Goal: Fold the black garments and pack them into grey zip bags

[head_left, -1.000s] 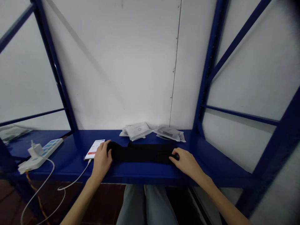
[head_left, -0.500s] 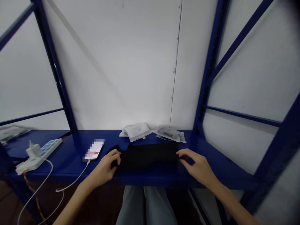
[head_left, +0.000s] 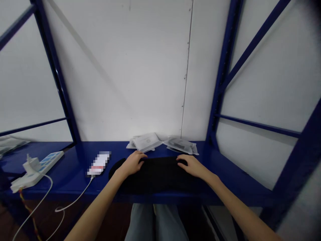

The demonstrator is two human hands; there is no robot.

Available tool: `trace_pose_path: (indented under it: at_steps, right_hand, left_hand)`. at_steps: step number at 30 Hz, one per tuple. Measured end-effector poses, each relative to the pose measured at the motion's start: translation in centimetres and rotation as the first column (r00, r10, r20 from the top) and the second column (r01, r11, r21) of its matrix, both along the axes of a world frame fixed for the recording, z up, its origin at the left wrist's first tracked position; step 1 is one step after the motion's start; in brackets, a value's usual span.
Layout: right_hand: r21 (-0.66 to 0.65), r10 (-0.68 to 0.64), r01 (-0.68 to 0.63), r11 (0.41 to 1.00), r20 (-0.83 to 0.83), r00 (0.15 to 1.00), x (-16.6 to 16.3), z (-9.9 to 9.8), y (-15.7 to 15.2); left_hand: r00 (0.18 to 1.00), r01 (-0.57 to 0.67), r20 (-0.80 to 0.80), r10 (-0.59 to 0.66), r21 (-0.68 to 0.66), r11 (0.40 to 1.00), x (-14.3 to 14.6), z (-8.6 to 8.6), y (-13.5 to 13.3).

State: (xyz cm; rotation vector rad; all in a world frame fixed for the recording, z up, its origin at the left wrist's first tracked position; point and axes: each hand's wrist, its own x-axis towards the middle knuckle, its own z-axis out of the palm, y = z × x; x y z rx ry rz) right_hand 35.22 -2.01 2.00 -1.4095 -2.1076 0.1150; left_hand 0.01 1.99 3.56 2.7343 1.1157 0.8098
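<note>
A black cloth item (head_left: 160, 175), perhaps a garment, lies folded into a wide strip along the front of the blue table. At its far left edge rests my left hand (head_left: 134, 163), back up, with thumb and fingers apart on the fabric. Toward the far right edge, my right hand (head_left: 192, 164) touches the cloth in the same way, its thumb spread from the index finger. Between the two hands the fabric lies fairly flat. A rounded black part sticks out left of my left wrist. Folds in the dark cloth are hard to make out.
Clear plastic packets (head_left: 147, 142) and more packets (head_left: 181, 145) lie against the white wall behind the cloth. To the left are a phone (head_left: 99, 164) on a white cable and a power strip (head_left: 37, 172) with a plugged-in charger. Blue rack posts (head_left: 222, 80) frame the table (head_left: 233, 174).
Both hands have left the cloth's side ends, moving inward and to its far edge, and their pinches have opened. The cloth now reaches nearer to the table's front edge.
</note>
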Motion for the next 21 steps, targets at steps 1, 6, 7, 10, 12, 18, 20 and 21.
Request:
trace_pose_path:
  at_steps: [1,6,7,10,12,18,20,21]
  right_hand:
    - [0.002,-0.005,0.005,1.0,0.006,1.0,0.1,-0.1,1.0]
    - [0.094,-0.063,0.064,0.994,-0.007,0.998,-0.1,1.3,4.1]
    - [0.084,-0.097,0.096,0.992,0.004,0.995,-0.3,1.7,4.6]
    - [0.033,-0.224,0.222,0.974,0.046,0.974,-1.4,1.8,6.3]
    - [0.026,-0.288,0.287,0.957,0.044,0.957,-2.0,1.1,7.2]
    - [-0.006,-0.36,0.361,0.933,-0.082,0.929,-2.0,-1.0,8.6]
    - [-0.047,-0.34,0.337,0.94,-0.15,0.928,-1.3,-1.2,8.8]
    - [-0.07,-0.318,0.311,0.948,-0.185,0.93,-1.0,-1.2,8.9]
  left_hand:
    - [0.999,-0.027,-0.026,0.026,-0.017,0.999,0.3,-0.1,1.1]
    - [0.979,-0.204,-0.005,0.204,-0.007,0.979,-0.7,0.1,4.6]
    - [0.973,-0.229,-0.001,0.229,-0.006,0.973,-0.9,0.1,5.0]
    - [0.962,-0.274,0.006,0.274,-0.021,0.962,-1.1,-0.5,5.4]
    - [0.96,-0.281,0.01,0.281,-0.025,0.959,-0.9,-1.3,5.3]
    - [0.958,-0.258,0.1,0.269,-0.114,0.959,-1.3,-3.2,5.6]
    - [0.952,-0.272,0.108,0.288,-0.138,0.952,-1.5,-3.3,5.8]
    - [0.95,-0.278,0.108,0.294,-0.144,0.95,-1.5,-3.3,6.0]
